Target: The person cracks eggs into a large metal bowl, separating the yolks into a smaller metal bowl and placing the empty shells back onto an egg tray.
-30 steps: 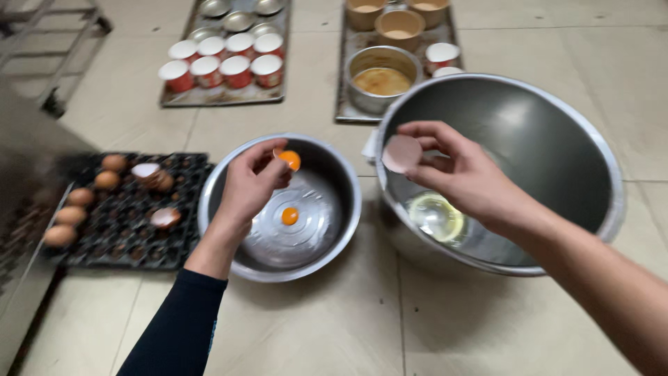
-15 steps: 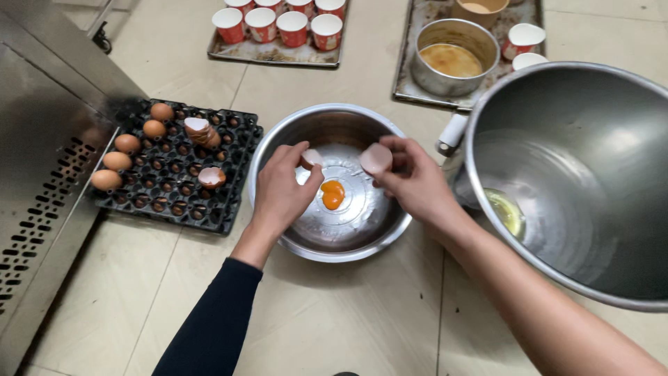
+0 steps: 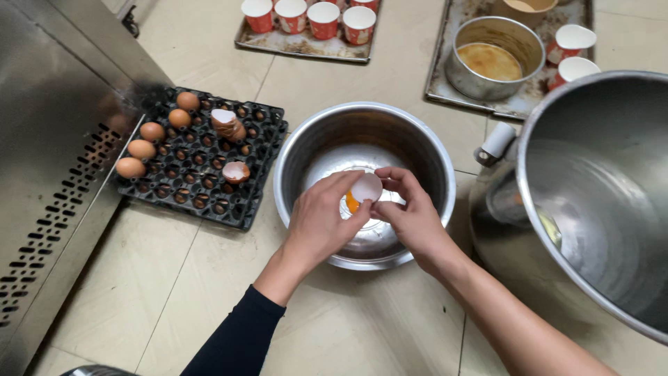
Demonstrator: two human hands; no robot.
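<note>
Head view: our left hand (image 3: 321,226) and right hand (image 3: 412,216) both pinch a white eggshell half (image 3: 366,187) over the round steel bowl (image 3: 431,174), orange yolk (image 3: 352,203) below. We'd keep shells low, centred.

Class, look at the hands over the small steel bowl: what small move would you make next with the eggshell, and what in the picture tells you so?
Probably set the eggshell aside in the black tray. Both hands, left and right, pinch it over the bowl, a yolk already lies in the bowl below it, and other broken shells sit in that tray.
</note>
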